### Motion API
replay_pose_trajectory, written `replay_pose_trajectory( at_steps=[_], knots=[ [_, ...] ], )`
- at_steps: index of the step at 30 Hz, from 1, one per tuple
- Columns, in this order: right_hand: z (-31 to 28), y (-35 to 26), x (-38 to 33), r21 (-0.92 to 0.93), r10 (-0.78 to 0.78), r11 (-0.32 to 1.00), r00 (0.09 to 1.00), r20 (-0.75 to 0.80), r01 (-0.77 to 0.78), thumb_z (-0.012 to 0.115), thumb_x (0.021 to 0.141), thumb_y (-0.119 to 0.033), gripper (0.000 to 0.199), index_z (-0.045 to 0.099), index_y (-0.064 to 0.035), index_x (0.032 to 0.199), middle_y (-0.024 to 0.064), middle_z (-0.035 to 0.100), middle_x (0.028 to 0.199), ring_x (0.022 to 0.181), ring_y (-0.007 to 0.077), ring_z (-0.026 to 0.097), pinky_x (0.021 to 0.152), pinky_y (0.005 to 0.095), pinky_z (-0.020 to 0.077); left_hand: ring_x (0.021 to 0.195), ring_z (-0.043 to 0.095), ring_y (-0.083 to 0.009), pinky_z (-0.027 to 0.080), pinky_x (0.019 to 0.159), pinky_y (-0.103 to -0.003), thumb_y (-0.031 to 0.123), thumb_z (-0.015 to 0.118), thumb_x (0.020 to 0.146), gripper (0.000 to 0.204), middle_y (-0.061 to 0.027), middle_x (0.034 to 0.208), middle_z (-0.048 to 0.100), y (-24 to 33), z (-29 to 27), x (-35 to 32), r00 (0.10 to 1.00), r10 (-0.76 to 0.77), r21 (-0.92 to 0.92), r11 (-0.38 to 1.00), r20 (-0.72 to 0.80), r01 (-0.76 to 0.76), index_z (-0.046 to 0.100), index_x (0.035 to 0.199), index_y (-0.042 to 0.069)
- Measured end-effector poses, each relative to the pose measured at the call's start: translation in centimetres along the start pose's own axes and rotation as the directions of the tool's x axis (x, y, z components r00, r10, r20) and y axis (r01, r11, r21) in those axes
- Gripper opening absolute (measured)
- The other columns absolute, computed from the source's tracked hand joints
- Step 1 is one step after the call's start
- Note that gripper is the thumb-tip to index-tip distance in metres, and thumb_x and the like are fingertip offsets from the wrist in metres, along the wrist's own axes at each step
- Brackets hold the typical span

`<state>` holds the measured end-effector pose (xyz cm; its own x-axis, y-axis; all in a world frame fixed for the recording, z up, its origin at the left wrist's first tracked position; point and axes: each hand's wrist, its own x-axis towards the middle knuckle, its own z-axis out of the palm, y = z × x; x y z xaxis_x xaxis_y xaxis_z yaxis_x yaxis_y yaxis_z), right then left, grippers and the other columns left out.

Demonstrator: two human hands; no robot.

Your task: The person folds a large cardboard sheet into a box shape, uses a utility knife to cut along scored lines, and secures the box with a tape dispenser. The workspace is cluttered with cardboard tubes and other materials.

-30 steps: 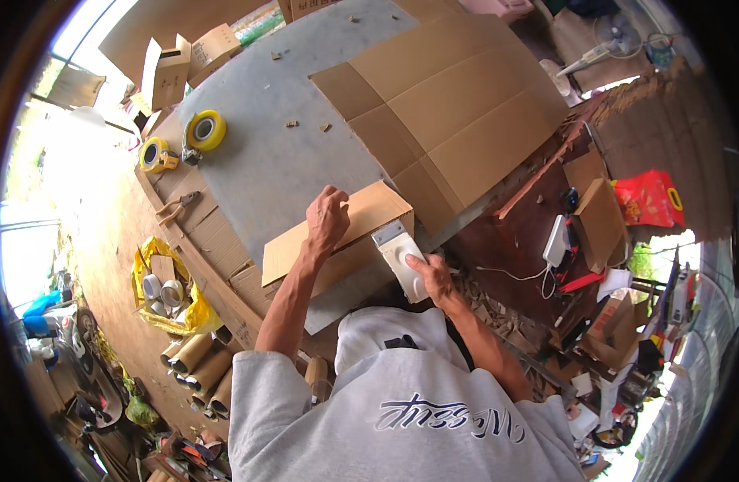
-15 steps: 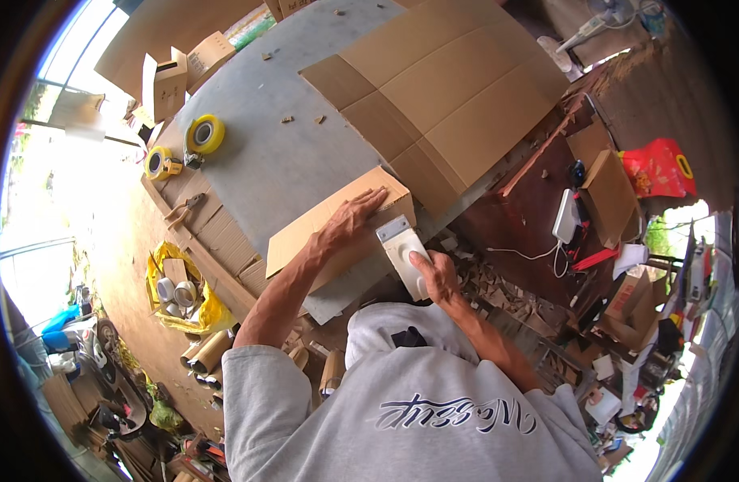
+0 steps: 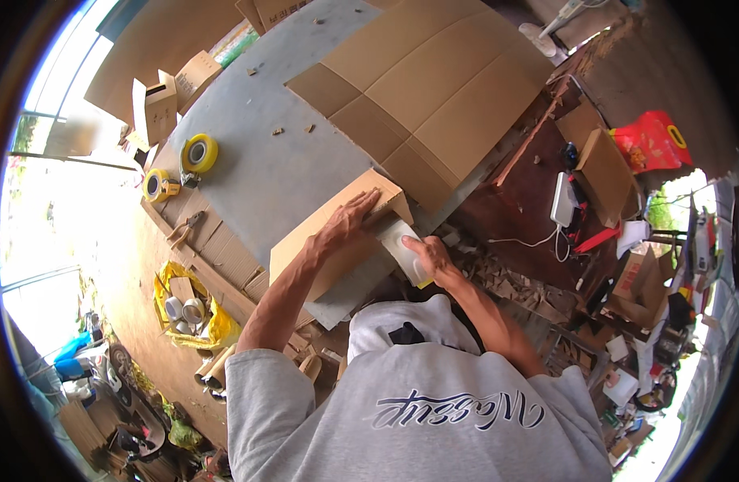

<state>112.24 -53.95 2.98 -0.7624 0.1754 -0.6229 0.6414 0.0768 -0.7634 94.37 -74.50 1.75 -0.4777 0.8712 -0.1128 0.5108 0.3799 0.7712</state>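
A closed-up brown cardboard box (image 3: pixel 301 253) lies at the near edge of the grey tabletop. My left hand (image 3: pixel 352 218) rests flat on its top near the right end, fingers stretched out and close to the edge. In my right hand (image 3: pixel 430 259) is a flat white block-shaped tool (image 3: pixel 401 246), its exact kind unclear, with the thumb on top. The tool's far end sits at the box's right end, under or inside the edge there, and is hidden. A bit of yellow shows at its near end.
A large flattened carton (image 3: pixel 433 88) lies behind the box. To the left are two tape rolls (image 3: pixel 199 153), pliers (image 3: pixel 185 230) and a yellow bag (image 3: pixel 216 325) of tape rolls. Cardboard scraps (image 3: pixel 522 289) litter the right side; a white power strip (image 3: pixel 563 199) stands beyond.
My right hand has pushed the white tool toward the box's right end, so its metal end plate no longer shows. My left hand stays on the box top. The view has shifted slightly.
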Motion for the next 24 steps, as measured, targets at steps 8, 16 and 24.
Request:
replay_pose_trajectory(
  at_steps=[8, 16, 24],
  knots=[
    [-0.1, -0.3, 0.2, -0.128, -0.016, 0.992, 1.000, 0.017, 0.018, 0.058, 0.091, -0.053, 0.062, 0.061, 0.0065, 0.076, 0.0099, 0.053, 0.063, 0.063, 0.0174, 0.050, 0.062, 0.0387, 0.0421, 0.109, 0.059, -0.0441, 0.048, 0.092, -0.049, 0.024, 0.069, 0.089, 0.038, -0.0256, 0.111, 0.062, 6.4, 0.1, 1.8, 0.958, -0.205, 0.062, 0.973, -0.198, 0.221, 0.056, 0.108, -0.005],
    [1.7, 2.5, -1.9, -0.004, -0.132, 0.991, 0.988, -0.084, 0.133, 0.057, 0.090, -0.055, 0.063, 0.071, 0.0049, 0.104, 0.0159, 0.070, 0.086, 0.082, 0.0229, 0.063, 0.077, 0.0404, 0.0485, 0.099, 0.062, -0.0443, 0.051, 0.083, -0.052, 0.024, 0.071, 0.088, 0.035, -0.0255, 0.099, 0.063, 4.2, 2.6, 0.6, 0.941, 0.032, 0.185, 0.982, -0.337, 0.033, 0.056, 0.100, -0.005],
    [2.1, 2.8, -0.5, -0.001, -0.059, 0.998, 0.997, -0.041, 0.059, 0.059, 0.089, -0.055, 0.061, 0.070, 0.0052, 0.095, 0.0092, 0.068, 0.077, 0.074, 0.0167, 0.058, 0.070, 0.0373, 0.0476, 0.096, 0.063, -0.0434, 0.053, 0.080, -0.051, 0.024, 0.072, 0.086, 0.036, -0.0234, 0.100, 0.062, 3.6, 2.3, 1.0, 0.945, -0.078, 0.180, 0.973, -0.318, 0.141, 0.057, 0.102, -0.004]
  ],
)
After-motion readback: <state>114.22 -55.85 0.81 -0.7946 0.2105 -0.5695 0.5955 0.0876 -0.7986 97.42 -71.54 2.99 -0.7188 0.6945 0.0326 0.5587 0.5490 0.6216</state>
